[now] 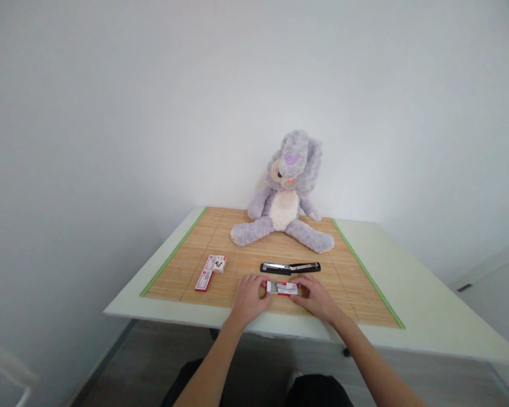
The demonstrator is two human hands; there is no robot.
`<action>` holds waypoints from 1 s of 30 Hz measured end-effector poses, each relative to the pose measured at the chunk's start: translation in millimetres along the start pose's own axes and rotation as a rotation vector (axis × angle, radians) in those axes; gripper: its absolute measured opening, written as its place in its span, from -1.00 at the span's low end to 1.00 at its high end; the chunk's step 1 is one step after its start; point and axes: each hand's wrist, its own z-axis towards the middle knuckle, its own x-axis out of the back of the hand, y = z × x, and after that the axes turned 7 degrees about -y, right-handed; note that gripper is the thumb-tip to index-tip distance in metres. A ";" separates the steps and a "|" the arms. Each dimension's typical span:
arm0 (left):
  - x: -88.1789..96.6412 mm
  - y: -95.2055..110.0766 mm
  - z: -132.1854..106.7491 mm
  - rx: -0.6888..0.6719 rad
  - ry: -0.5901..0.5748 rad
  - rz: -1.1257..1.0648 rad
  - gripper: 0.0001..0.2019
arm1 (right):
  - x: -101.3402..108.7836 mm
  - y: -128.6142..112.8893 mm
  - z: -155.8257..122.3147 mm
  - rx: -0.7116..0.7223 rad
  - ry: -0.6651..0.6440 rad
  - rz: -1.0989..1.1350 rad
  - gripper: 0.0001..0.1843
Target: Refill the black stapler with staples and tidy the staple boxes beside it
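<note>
A small red-and-white staple box [287,289] lies near the front of the bamboo mat, its inner tray partly slid out to the left with grey content showing. My left hand [250,297] pinches the tray's left end between thumb and fingers. At the opposite end, my right hand [316,298] grips the printed sleeve. Just beyond the box rests a black stapler [290,268], unfolded flat with its metal channel exposed. Off to the left sit more small red-and-white boxes [204,279], one of them with a picture of a dark clip-like item [219,264].
A grey plush rabbit [285,210] sits upright at the back of the mat against the white wall. The green-edged bamboo mat [237,257] covers much of the white table [424,294]. The table's front edge runs just below my wrists.
</note>
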 end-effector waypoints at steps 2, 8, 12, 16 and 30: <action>0.5 1.3 -0.3 -0.009 -0.006 -0.002 -0.69 | -2.0 -2.6 2.3 0.004 0.001 0.005 -0.67; 2.4 3.0 -0.9 -0.031 -0.012 -0.003 -0.66 | -12.9 -9.5 10.3 0.014 0.008 0.021 -0.65; 2.8 3.2 -1.3 -0.035 -0.013 -0.004 -0.65 | -17.5 -11.9 14.4 0.027 0.012 0.039 -0.65; 1.7 2.6 -1.5 -0.035 -0.014 -0.009 -0.63 | -20.8 -14.1 15.9 0.020 0.030 0.033 -0.64; 1.7 1.4 0.0 -0.008 -0.009 -0.069 -0.64 | -31.1 -9.2 16.1 0.018 0.096 -0.007 -0.60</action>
